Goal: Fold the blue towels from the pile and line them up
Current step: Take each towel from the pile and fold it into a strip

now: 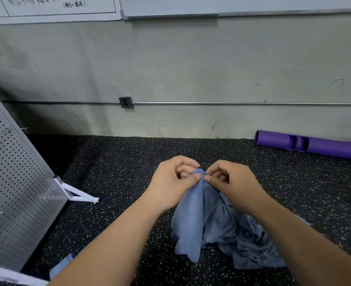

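Both hands meet at the top edge of one blue towel [199, 213]. The left hand [170, 182] pinches the cloth between thumb and forefinger, and the right hand [232, 182] does the same just beside it, their thumbs nearly touching. The towel hangs down from these two pinches, gathered into long folds, with its lower corner hanging toward the floor [129, 166]. Behind and to the right of the hanging towel, under the right forearm, lies a rumpled pile of blue cloth [253, 248]. Another bit of blue cloth [61, 267] shows well to the left of the towel, below the left forearm. The floor is black with pale speckles. A perforated grey panel [15, 182] leans far left of the towel. Beyond the towel rises a pale wall [191, 65] with a socket [126, 102] on a thin conduit, and a purple tube [310, 145] lies at its foot, up and right of the towel.
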`<action>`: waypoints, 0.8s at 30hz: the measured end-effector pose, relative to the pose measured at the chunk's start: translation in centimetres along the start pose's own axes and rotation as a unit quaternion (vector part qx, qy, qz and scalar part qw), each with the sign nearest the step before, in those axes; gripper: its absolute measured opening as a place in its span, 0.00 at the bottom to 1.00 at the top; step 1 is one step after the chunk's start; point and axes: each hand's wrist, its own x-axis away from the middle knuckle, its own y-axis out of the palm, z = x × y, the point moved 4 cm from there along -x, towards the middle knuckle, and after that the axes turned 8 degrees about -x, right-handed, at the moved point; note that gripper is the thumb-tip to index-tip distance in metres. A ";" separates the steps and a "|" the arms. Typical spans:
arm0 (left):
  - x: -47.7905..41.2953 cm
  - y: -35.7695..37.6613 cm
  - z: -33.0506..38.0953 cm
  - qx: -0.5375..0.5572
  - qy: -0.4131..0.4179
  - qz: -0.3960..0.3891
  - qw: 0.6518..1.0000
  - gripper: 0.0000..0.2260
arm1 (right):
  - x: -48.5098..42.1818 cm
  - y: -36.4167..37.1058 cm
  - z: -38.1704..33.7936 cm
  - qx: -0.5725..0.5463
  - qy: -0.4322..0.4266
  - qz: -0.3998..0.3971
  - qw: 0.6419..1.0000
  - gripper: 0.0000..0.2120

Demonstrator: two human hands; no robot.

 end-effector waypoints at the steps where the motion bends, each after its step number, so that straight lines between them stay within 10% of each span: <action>1: 0.1 0.0 0.1 0.000 0.001 -0.002 1.000 0.10 | 0.0 0.0 0.0 0.002 0.005 0.003 1.000 0.06; 24: 0.0 -1.0 -0.1 -0.214 0.060 -0.007 0.975 0.04 | 0.1 0.6 0.6 0.027 0.011 -0.060 0.998 0.07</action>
